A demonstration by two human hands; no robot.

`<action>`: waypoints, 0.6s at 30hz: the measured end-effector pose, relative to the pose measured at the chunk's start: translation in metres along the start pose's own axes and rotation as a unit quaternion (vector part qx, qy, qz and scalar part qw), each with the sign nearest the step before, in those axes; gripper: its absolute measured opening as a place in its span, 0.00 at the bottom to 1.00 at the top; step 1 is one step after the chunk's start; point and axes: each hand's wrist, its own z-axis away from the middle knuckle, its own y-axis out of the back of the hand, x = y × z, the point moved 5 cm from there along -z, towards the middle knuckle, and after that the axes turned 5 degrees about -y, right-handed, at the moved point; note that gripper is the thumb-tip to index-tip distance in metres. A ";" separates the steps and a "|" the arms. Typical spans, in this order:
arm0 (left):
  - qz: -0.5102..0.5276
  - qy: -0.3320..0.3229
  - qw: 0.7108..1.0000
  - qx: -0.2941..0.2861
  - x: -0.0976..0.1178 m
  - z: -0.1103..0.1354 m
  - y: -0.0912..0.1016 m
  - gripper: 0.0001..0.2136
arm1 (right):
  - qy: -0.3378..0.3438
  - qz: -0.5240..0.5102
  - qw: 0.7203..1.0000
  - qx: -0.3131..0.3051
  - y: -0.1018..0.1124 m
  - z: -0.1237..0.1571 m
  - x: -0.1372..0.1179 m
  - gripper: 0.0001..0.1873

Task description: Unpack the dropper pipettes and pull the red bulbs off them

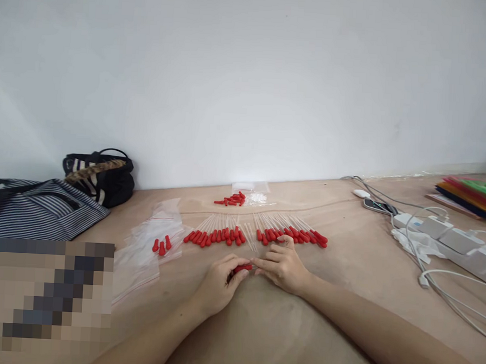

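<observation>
While a red, rubbery bulb [243, 268] is pinched by the left hand [220, 277] before two fans of red-capped, thin clear tubes [214, 236], a slender tube [255, 267] at its mouth is seemingly pinched by the right hand [285, 267]. Many appear joined; loose red bulbs [235, 199] and bare clear tubes [249, 236] are left unpaired.

From the wearer's head, the camera looks forward and down past the near left hand [220, 281] and right hand [284, 265] toward the wall [248, 84].
</observation>
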 end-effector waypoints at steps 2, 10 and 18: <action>-0.021 0.011 1.000 -0.004 -0.002 -0.002 -0.001 0.08 | -0.010 -0.005 1.000 -0.010 -0.001 -0.001 -0.001 0.13; -0.029 0.018 0.999 -0.023 -0.003 -0.007 0.002 0.09 | -0.020 -0.019 0.999 -0.040 0.000 0.000 -0.002 0.14; -0.024 0.011 0.999 -0.020 0.003 -0.006 0.003 0.09 | -0.017 -0.021 0.998 -0.047 -0.001 0.000 -0.003 0.15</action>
